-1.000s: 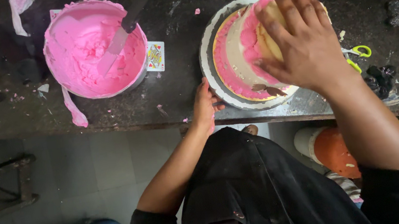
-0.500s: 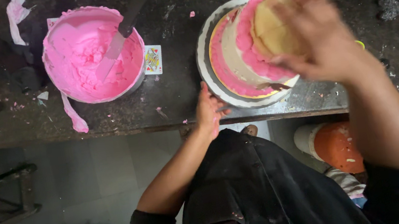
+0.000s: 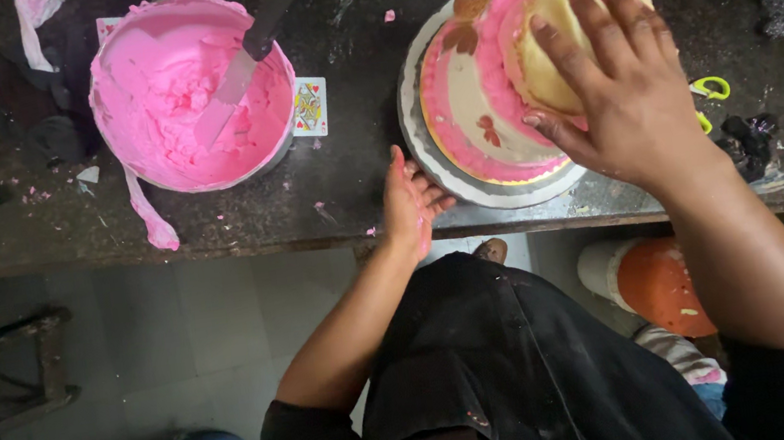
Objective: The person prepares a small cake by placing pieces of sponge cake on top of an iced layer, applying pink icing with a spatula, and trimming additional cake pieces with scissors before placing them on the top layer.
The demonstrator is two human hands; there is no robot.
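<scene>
1. At the upper right of the frame, the right hand (image 3: 633,92) lies palm-down, fingers spread, on the pale yellow sponge layer (image 3: 552,53) that tops the tiered cake (image 3: 499,110). The grip is flat and apart; it presses on the layer and is not clamped around it.
2. Change noted: half a second ago this hand was cupped over the same layer, higher and further toward the right edge of the frame. It has since flattened and come down on the sponge. Judged from this, the layer is being seated, with the hand steadying it.
3. The cake carries pink icing round its sides and over the white lower tier, with a brown leaf-shaped decoration (image 3: 474,2) at its upper edge. It rests on a round silver board (image 3: 434,159) on the dark tabletop (image 3: 358,194).
4. The left hand (image 3: 410,202) rests edge-on at the near rim of the tabletop, at centre frame, just beside the silver board. Its fingers are loosely open and hold nothing. Its place matches the earlier pictures.
5. At the upper left stands a large bowl of pink icing (image 3: 188,90) with a palette knife (image 3: 249,52) leaning in it, well apart from both hands and unmoved.
6. A playing card (image 3: 310,107) lies against the bowl's right side. Green-handled scissors (image 3: 708,93) show partly behind the right hand.
7. Smears and scraps of pink icing mark the tabletop around the bowl.
</scene>
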